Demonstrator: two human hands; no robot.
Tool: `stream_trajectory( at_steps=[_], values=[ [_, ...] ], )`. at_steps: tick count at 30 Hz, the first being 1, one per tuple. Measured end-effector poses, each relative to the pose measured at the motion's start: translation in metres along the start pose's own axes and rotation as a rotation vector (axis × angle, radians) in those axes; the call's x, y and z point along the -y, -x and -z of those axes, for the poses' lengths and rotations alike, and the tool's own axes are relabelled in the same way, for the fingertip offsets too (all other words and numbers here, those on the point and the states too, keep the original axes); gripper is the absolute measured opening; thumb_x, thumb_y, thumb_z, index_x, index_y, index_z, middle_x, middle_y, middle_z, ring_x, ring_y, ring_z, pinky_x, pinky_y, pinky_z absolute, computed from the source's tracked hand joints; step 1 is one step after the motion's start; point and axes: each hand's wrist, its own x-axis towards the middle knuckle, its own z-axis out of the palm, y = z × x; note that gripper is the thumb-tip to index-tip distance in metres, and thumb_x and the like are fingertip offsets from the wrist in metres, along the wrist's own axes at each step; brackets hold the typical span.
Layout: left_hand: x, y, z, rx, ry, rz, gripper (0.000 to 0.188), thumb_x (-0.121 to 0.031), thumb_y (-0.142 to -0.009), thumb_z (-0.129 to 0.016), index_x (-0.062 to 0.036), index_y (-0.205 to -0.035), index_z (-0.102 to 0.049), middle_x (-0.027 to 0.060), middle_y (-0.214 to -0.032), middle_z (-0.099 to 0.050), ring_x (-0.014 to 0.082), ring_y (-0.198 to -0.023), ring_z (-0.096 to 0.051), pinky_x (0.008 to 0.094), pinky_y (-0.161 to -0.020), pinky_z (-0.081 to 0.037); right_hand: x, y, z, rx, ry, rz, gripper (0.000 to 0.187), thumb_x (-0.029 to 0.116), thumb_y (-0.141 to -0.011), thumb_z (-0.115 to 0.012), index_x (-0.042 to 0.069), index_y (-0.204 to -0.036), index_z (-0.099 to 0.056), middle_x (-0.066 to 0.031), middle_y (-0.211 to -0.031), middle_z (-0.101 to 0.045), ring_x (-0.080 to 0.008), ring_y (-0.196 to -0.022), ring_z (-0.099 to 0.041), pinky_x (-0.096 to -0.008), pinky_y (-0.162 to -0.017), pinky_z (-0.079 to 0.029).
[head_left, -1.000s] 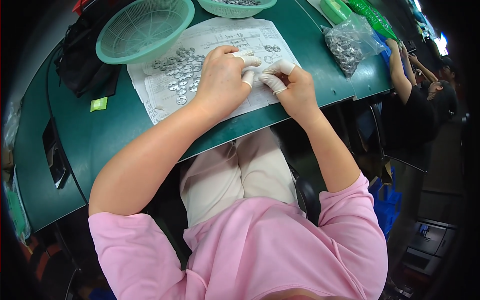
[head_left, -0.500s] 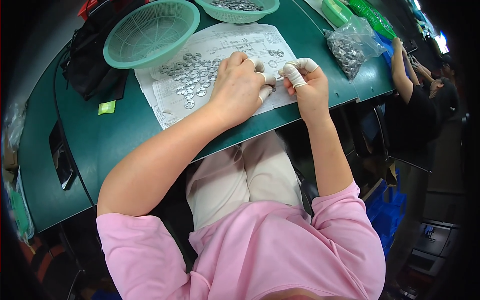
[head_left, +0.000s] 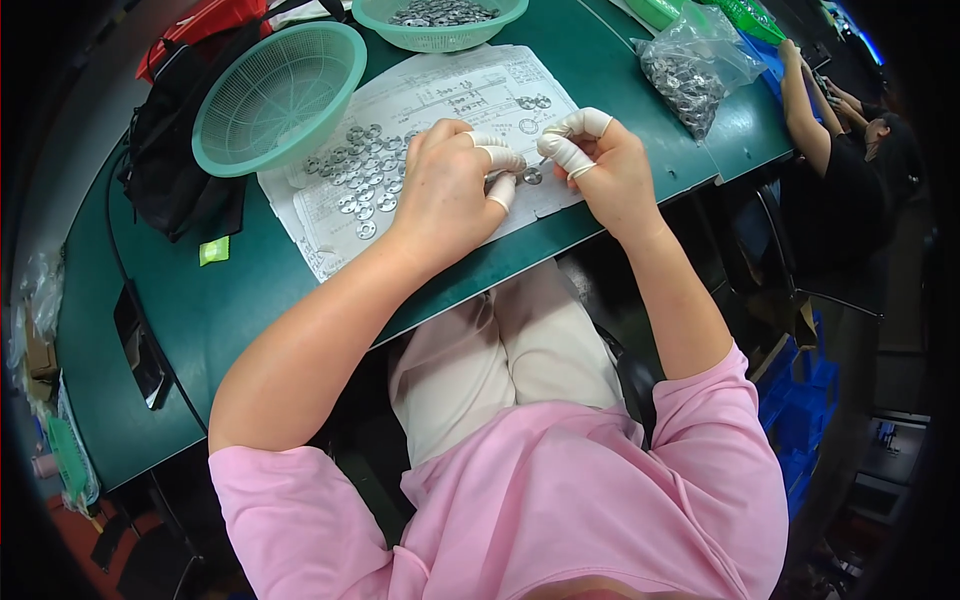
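Note:
My left hand (head_left: 450,185), with white finger cots on its fingertips, is closed above the paper drawing (head_left: 440,95). A bit of grey metal, apparently a small round disc, shows between its thumb and fingers. Just to its right, my right hand (head_left: 605,170) pinches thumb and forefinger together, also in white cots. What sits in that pinch is too small to make out. One round metal disc (head_left: 532,176) lies on the paper between the hands. Several similar holed metal discs (head_left: 365,175) are spread on the paper left of my left hand.
Behind the paper stand a green mesh basket (head_left: 280,100) and a second basket (head_left: 440,38) containing metal parts. A clear bag of metal parts (head_left: 685,85) lies at the right. A black bag (head_left: 180,160), a yellow-green packet (head_left: 214,250) and a phone (head_left: 142,345) are at the left. Another person (head_left: 840,190) sits far right.
My hands were almost touching at the fingertips; now a gap lies between them, with a disc visible there. The whole view has shifted slightly.

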Motion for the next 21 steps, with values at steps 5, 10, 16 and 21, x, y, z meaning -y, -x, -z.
stream_trajectory(
  at_steps=[5,10,16,21],
  values=[
    [0.001,0.0,-0.002,-0.031,-0.019,-0.012,0.014,-0.012,-0.073,-0.063,-0.0117,-0.083,-0.073,0.0029,-0.094,-0.067,0.0262,-0.099,-0.052,0.0401,-0.092,-0.037,-0.012,0.002,0.0,0.024,0.042,0.051,0.011,0.009,-0.085,-0.068,0.002,-0.086,-0.06,-0.0005,-0.074,-0.062,-0.0049,-0.062,-0.052,-0.0191,-0.056,-0.043],
    [0.001,0.001,-0.002,-0.004,-0.021,-0.005,0.016,-0.009,-0.073,-0.063,-0.0126,-0.085,-0.073,0.001,-0.098,-0.066,0.0273,-0.1,-0.051,0.0402,-0.092,-0.037,-0.013,0.003,0.0,0.029,0.142,0.088,0.011,0.009,-0.084,-0.068,0.002,-0.087,-0.06,-0.0005,-0.074,-0.062,-0.0051,-0.064,-0.053,-0.0192,-0.057,-0.044],
    [0.001,0.002,-0.005,-0.023,-0.011,0.001,0.016,-0.012,-0.073,-0.062,-0.0124,-0.084,-0.073,0.0027,-0.096,-0.067,0.0263,-0.1,-0.052,0.0403,-0.092,-0.037,-0.013,0.005,-0.002,0.019,0.314,0.292,0.011,0.007,-0.083,-0.069,0.0,-0.084,-0.061,-0.0025,-0.074,-0.063,-0.0074,-0.065,-0.057,-0.0213,-0.058,-0.047],
    [0.002,0.002,-0.006,-0.038,-0.021,-0.004,0.018,-0.011,-0.073,-0.061,-0.0133,-0.086,-0.074,0.0032,-0.097,-0.066,0.027,-0.101,-0.051,0.0403,-0.092,-0.037,-0.01,0.0,-0.005,0.039,0.32,0.264,0.012,0.007,-0.081,-0.07,-0.001,-0.083,-0.062,-0.0045,-0.073,-0.064,-0.009,-0.065,-0.059,-0.0234,-0.059,-0.049]
  ],
)
